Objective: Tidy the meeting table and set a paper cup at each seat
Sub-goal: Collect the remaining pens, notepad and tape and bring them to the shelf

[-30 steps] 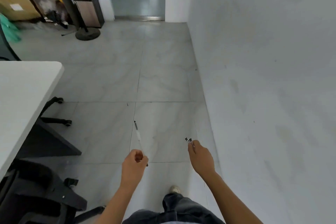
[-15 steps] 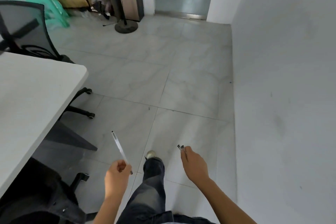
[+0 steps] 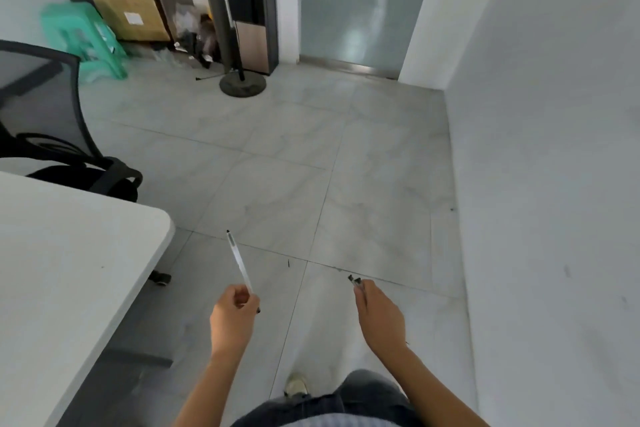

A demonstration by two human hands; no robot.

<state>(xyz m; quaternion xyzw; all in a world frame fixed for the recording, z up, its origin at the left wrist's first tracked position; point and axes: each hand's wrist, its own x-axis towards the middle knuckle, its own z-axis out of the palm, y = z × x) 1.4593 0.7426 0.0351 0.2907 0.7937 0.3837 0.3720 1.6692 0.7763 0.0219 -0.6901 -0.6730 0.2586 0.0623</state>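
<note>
Over grey tile floor (image 3: 277,191), right of white table (image 3: 69,270) | our left hand (image 3: 233,317) pinches slim clear pen (image 3: 239,262), tip angled up-left | our right hand (image 3: 381,317) closed around dark-capped pens (image 3: 355,280), ends poking out

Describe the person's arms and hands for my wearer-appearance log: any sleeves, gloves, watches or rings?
Both forearms are bare right up to the bottom edge of the picture, with no sleeve showing. The left hand and right hand wear no gloves, and no watch, bracelet or ring is visible on the sides that face the camera.
</note>
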